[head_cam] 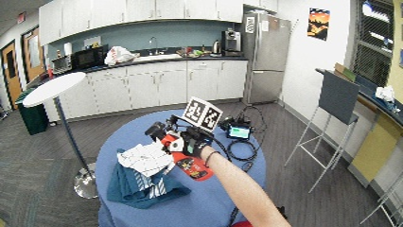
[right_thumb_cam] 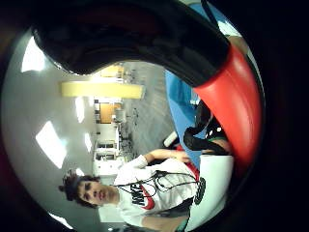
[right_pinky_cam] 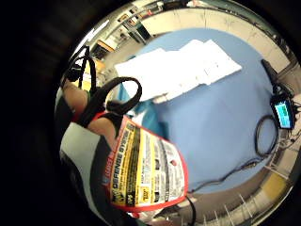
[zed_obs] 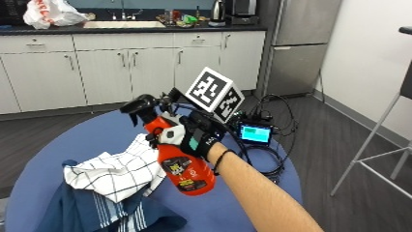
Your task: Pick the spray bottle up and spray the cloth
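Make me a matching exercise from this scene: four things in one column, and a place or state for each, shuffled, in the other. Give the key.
Things:
1. spray bottle
2. white checked cloth
3. dark blue cloth
4. small device with a lit screen

Places or states:
A. lies on the blue table, beneath the other cloth
B. sits at the table's far edge among black cables
C. gripped in the gloved right hand, lifted off the table
D. crumpled on top of the other cloth, beside the bottle

Pairs: 1-C, 2-D, 3-A, 4-B

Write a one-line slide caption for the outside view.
Gloved right hand grips a red spray bottle above the blue table, nozzle pointing over a white checked cloth.
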`<state>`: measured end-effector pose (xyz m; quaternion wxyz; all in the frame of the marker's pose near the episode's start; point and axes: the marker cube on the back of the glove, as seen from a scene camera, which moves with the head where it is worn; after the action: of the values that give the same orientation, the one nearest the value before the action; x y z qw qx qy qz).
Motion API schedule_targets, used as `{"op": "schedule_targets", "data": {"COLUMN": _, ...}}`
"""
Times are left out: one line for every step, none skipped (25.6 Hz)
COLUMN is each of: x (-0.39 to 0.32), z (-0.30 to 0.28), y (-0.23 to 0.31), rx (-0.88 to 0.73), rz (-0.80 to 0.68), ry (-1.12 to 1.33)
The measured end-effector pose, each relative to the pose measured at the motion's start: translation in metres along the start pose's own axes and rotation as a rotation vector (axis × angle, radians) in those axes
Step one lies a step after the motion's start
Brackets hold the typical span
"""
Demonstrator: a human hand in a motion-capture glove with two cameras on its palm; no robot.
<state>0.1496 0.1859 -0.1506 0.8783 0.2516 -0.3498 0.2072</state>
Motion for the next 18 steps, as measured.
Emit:
{"op": "schedule_targets", "data": {"x": -0.003, "z": -0.005, "y": 0.001, "rx": 0.047, "rz": -0.028, "ry": -0.031}}
{"op": "schedule_targets", "data": {"x": -0.006, "z": -0.008, "y": 0.002, "rx": 0.092, "rz": -0.054, "ry": -0.06}}
{"op": "schedule_targets", "data": {"x": -0.007, "z": -0.01, "y": 0.004, "rx": 0.136, "rz": -0.077, "ry": -0.086}}
{"op": "schedule_targets", "data": {"x": -0.007, "z": -0.011, "y": 0.006, "rx": 0.175, "rz": -0.099, "ry": -0.109}}
{"op": "schedule_targets", "data": {"x": -0.008, "z": -0.011, "y": 0.009, "rx": 0.209, "rz": -0.119, "ry": -0.131}}
{"op": "schedule_targets", "data": {"x": -0.008, "z": -0.009, "y": 0.013, "rx": 0.237, "rz": -0.138, "ry": -0.151}}
{"op": "schedule_targets", "data": {"x": -0.008, "z": -0.007, "y": 0.016, "rx": 0.261, "rz": -0.157, "ry": -0.171}}
{"op": "schedule_targets", "data": {"x": -0.007, "z": -0.005, "y": 0.02, "rx": 0.282, "rz": -0.176, "ry": -0.19}}
{"op": "schedule_targets", "data": {"x": -0.006, "z": -0.002, "y": 0.023, "rx": 0.3, "rz": -0.194, "ry": -0.21}}
{"op": "schedule_targets", "data": {"x": -0.005, "z": 0.001, "y": 0.026, "rx": 0.314, "rz": -0.211, "ry": -0.23}}
{"op": "schedule_targets", "data": {"x": -0.005, "z": 0.004, "y": 0.029, "rx": 0.324, "rz": -0.228, "ry": -0.251}}
{"op": "schedule_targets", "data": {"x": -0.006, "z": 0.007, "y": 0.033, "rx": 0.33, "rz": -0.243, "ry": -0.271}}
{"op": "schedule_targets", "data": {"x": -0.009, "z": 0.011, "y": 0.037, "rx": 0.335, "rz": -0.259, "ry": -0.291}}
{"op": "schedule_targets", "data": {"x": -0.012, "z": 0.014, "y": 0.041, "rx": 0.339, "rz": -0.276, "ry": -0.307}}
{"op": "schedule_targets", "data": {"x": -0.017, "z": 0.016, "y": 0.046, "rx": 0.343, "rz": -0.296, "ry": -0.32}}
{"op": "schedule_targets", "data": {"x": -0.022, "z": 0.019, "y": 0.052, "rx": 0.346, "rz": -0.319, "ry": -0.329}}
{"op": "schedule_targets", "data": {"x": -0.027, "z": 0.022, "y": 0.057, "rx": 0.346, "rz": -0.344, "ry": -0.336}}
{"op": "schedule_targets", "data": {"x": -0.031, "z": 0.026, "y": 0.061, "rx": 0.344, "rz": -0.367, "ry": -0.341}}
